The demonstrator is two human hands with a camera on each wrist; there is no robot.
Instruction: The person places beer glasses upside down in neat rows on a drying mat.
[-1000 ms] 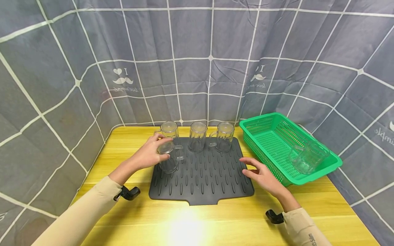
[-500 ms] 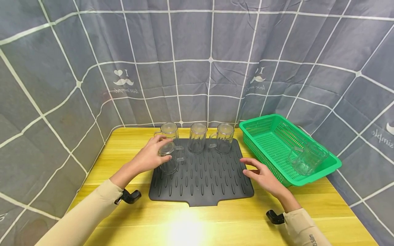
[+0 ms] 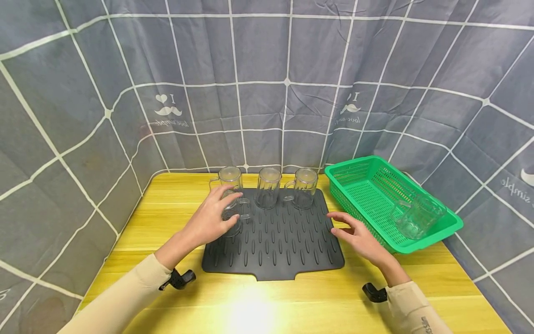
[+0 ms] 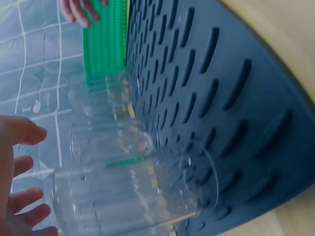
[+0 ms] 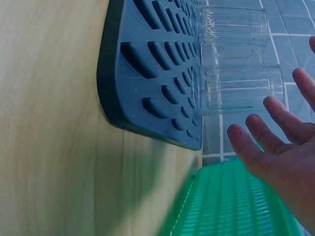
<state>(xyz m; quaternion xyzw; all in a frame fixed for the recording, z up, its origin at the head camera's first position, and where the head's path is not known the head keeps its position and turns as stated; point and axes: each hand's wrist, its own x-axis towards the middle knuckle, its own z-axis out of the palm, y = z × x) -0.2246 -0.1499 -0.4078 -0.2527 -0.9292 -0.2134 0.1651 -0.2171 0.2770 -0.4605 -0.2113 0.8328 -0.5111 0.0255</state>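
A clear glass mug (image 4: pixel 125 196) stands on the front left part of a black ridged mat (image 3: pixel 283 243), its handle toward the right. My left hand (image 3: pixel 210 217) is beside this mug with thumb and fingers spread. In the left wrist view the fingertips (image 4: pixel 34 214) sit just off the mug's top end. Behind it, three more glass mugs form a back row: a left one (image 3: pixel 230 174), a middle one (image 3: pixel 268 189) and a right one (image 3: pixel 304 189). All seem upside down. My right hand (image 3: pixel 355 237) hovers, fingers loosely bent and holding nothing, by the mat's right edge.
A green plastic basket (image 3: pixel 434 243) stands right of the mat, with one glass mug (image 3: pixel 419 217) lying tilted inside. Beneath everything is a yellow wooden table (image 3: pixel 175 306). A grey checked curtain (image 3: pixel 267 55) encloses the back and sides.
My left hand, earlier around the top of the front left mug, has drawn back from it toward me with the fingers wider apart. The mug stays put. The right hand has hardly moved.
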